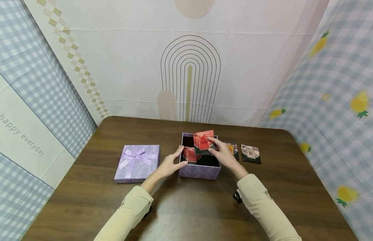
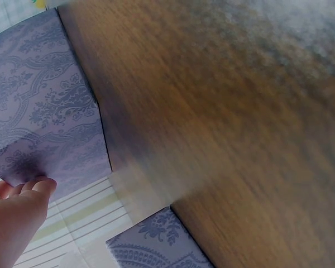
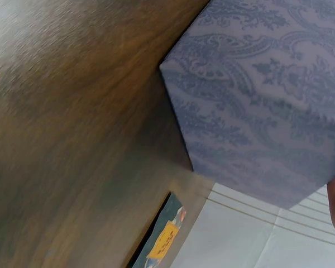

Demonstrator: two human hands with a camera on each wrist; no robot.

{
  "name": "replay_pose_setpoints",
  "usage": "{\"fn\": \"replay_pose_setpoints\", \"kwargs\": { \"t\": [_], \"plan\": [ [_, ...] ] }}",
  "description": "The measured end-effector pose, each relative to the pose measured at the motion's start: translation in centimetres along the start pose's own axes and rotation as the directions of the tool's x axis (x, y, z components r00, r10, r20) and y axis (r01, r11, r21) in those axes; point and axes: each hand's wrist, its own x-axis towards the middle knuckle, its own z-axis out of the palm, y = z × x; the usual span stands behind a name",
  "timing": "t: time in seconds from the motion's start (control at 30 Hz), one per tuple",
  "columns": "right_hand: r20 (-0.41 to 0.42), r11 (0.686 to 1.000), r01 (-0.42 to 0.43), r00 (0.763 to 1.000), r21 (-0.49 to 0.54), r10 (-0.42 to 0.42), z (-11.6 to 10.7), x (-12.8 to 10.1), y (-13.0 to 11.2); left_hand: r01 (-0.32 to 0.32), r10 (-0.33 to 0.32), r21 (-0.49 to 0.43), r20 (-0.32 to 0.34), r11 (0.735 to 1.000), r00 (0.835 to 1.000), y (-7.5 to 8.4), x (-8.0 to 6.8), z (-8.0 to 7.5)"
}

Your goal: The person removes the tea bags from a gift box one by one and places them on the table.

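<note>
Just right of and below the middle of the head frame, an open lilac box (image 1: 199,171) with a patterned outside and a dark inside, upright on the brown table (image 1: 186,214). Holds a red-and-black packet (image 1: 201,136) above the box with the right hand (image 1: 224,155), pinching it by its right side between thumb and fingers. Rests the left hand (image 1: 166,164) on the box's left side, fingers fairly straight and thumb spread apart towards the near left corner, touching the rim. In the left of the box, below the raised packet, another red packet (image 1: 191,155), partly in view.

Left of the box and apart from it, a matching lid (image 1: 121,172) with a pale ribbon and bow (image 1: 136,154), flat on the table. Right of the box, partly behind the right hand, an orange-label packet (image 1: 236,154); just beyond it to the right, a beige-label packet (image 1: 251,154), also flat on the table. Wears cream sleeves (image 1: 258,197), reaching in from the lower edge of the head frame.

In the left wrist view, fingertips on the box edge at lower left, with a corner of the lid at the bottom. In the right wrist view, box filling the upper right, orange-label packet at bottom centre, and only a little of the right hand at the right edge.

Across the top of the head frame, a white cloth (image 1: 123,63) with an arch of thin lines.
</note>
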Motion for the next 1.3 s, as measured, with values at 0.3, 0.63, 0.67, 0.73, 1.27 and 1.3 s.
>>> {"fn": "replay_pose_setpoints", "kwargs": {
  "t": [0.3, 0.63, 0.67, 0.73, 1.27, 1.3],
  "plan": [
    [-0.042, 0.998, 0.009, 0.999, 0.060, -0.006, -1.4, -0.4, 0.5, 0.014, -0.014, 0.008, 0.005, 1.000, 1.000, 0.2, -0.1, 0.0],
    [-0.131, 0.987, -0.022, 0.990, 0.157, 0.043, -3.8, -1.2, 2.0, 0.005, -0.005, -0.002, -0.001, 1.000, 1.000, 0.1, -0.2, 0.1],
    [-0.134, 0.987, -0.024, 0.990, 0.161, 0.046, -4.1, -1.3, 2.2, 0.007, -0.007, -0.001, -0.001, 1.000, 1.000, 0.1, -0.2, 0.1],
    [-0.141, 0.987, -0.024, 0.989, 0.161, 0.047, -4.5, -1.6, 2.4, 0.015, -0.015, 0.004, 0.001, 1.000, 1.000, 0.1, -0.2, 0.1],
    [-0.216, 0.984, -0.136, 0.964, 0.113, 0.158, -8.1, -3.5, 5.5, -0.078, 0.077, -0.029, -0.022, 0.997, 0.997, -0.4, -0.4, 0.2],
    [-0.220, 0.984, -0.146, 0.961, 0.104, 0.166, -8.4, -3.6, 5.7, -0.069, 0.069, -0.024, -0.019, 0.997, 0.997, -0.3, -0.4, 0.2]
  ]
}}
